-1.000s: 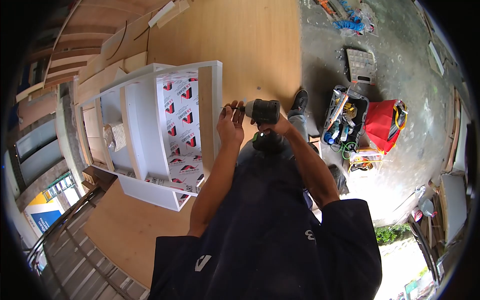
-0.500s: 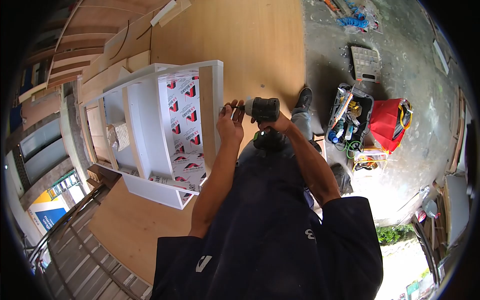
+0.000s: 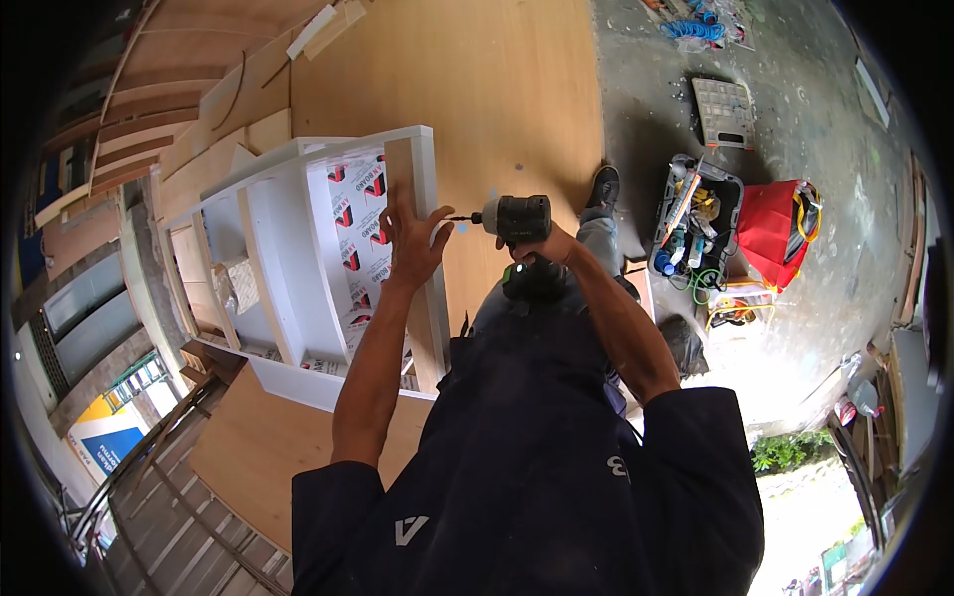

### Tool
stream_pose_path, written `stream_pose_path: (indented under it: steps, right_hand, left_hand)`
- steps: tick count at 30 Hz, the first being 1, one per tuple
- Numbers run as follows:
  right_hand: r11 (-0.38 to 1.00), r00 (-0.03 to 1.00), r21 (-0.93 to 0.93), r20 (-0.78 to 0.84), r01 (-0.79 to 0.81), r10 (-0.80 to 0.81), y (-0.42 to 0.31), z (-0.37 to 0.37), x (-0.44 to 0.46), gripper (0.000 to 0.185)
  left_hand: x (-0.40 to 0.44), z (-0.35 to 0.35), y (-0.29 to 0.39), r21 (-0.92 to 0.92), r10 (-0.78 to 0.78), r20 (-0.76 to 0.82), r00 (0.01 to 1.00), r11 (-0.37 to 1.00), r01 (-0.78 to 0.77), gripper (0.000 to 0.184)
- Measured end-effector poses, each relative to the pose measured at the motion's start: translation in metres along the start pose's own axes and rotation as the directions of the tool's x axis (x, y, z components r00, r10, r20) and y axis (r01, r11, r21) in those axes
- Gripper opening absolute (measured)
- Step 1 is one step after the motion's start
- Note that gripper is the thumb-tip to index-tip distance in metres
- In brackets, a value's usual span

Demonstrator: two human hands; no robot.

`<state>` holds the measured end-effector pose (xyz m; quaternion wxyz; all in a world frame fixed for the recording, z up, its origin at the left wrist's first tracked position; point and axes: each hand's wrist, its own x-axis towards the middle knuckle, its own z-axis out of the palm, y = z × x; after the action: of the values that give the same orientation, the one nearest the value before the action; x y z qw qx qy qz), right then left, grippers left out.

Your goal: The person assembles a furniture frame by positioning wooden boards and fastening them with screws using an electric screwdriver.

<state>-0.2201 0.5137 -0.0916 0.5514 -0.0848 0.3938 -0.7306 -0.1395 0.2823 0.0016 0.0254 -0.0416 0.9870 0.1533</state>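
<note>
In my right hand (image 3: pixel 537 248) is a black cordless drill driver (image 3: pixel 524 219), its long thin bit (image 3: pixel 465 218) pointing left. My left hand (image 3: pixel 412 243) is at the side of a white cabinet frame (image 3: pixel 425 169). Its thumb and one finger come together around the bit's tip, and whatever small thing they pinch there is too small to make out. The other fingers reach over a bare wood strip (image 3: pixel 402 164) along the frame. Printed white lining (image 3: pixel 343 214) covers the cabinet's inside.
The cabinet rests on a large plywood sheet (image 3: pixel 497 89). To the right, on the concrete floor, are a tool crate (image 3: pixel 737 204), a red bag (image 3: pixel 770 228) and an organiser case (image 3: pixel 723 112). A blue coiled hose (image 3: pixel 694 30) lies farther off.
My left hand has moved left from the bit to the cabinet's edge, its fingers spreading over the wood strip. The drill driver has barely moved; the bit now shows more plainly.
</note>
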Motion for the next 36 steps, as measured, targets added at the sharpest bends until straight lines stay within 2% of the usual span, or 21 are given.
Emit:
stream_pose_path:
  steps: [1, 3, 5, 7, 9, 11, 13, 17, 29, 35, 36]
  right_hand:
    - [1.0, 1.0, 0.018, -0.005, 0.001, 0.0, -0.002, 0.003, -0.002, 0.036]
    - [0.999, 1.0, 0.04, -0.017, -0.001, 0.001, -0.002, 0.003, -0.005, 0.032]
    - [1.0, 0.999, -0.002, 0.051, -0.009, 0.009, 0.002, -0.001, -0.002, 0.031]
    - [1.0, 1.0, 0.011, 0.029, -0.004, 0.003, 0.002, -0.001, -0.002, 0.03]
    - [1.0, 1.0, 0.021, 0.015, -0.002, 0.002, 0.003, -0.003, 0.0, 0.029]
    - [0.998, 0.998, -0.053, 0.055, -0.033, 0.036, 0.005, -0.005, 0.003, 0.025]
    - [0.999, 0.998, -0.022, 0.05, -0.038, 0.04, 0.004, -0.003, 0.001, 0.024]
    - [0.999, 0.998, 0.03, 0.056, -0.029, 0.027, -0.002, -0.001, 0.0, 0.023]
    - [1.0, 0.999, 0.014, 0.049, -0.013, 0.013, 0.007, -0.003, 0.004, 0.024]
    - [0.998, 0.998, 0.036, 0.037, -0.043, 0.042, 0.009, -0.004, 0.007, 0.024]
    - [0.998, 0.998, 0.035, 0.039, -0.044, 0.042, 0.009, -0.004, 0.008, 0.024]
  left_hand:
    - [0.002, 0.005, -0.004, -0.048, 0.04, -0.044, 0.998, 0.998, -0.042, 0.019]
    - [0.001, 0.01, -0.008, -0.037, 0.06, -0.061, 0.996, 0.997, -0.062, 0.015]
    - [0.0, 0.014, -0.01, -0.023, 0.081, -0.076, 0.994, 0.996, -0.083, 0.013]
    - [0.001, 0.017, -0.007, -0.001, 0.075, -0.142, 0.987, 0.997, -0.076, 0.009]
    - [0.001, 0.018, -0.006, 0.002, 0.071, -0.14, 0.988, 0.997, -0.072, 0.008]
    - [-0.001, 0.017, -0.007, 0.009, 0.069, -0.137, 0.988, 0.998, -0.068, 0.007]
    - [0.0, 0.017, -0.006, 0.01, 0.071, -0.12, 0.99, 0.997, -0.07, 0.005]
    - [0.001, 0.016, -0.007, 0.018, 0.076, -0.105, 0.992, 0.997, -0.075, 0.005]
    - [0.001, 0.017, -0.007, 0.046, 0.059, -0.055, 0.997, 0.997, -0.057, 0.006]
    - [0.001, 0.017, -0.006, 0.037, 0.056, -0.088, 0.995, 0.998, -0.053, 0.004]
    - [0.0, 0.017, -0.006, 0.038, 0.057, -0.073, 0.996, 0.998, -0.054, 0.009]
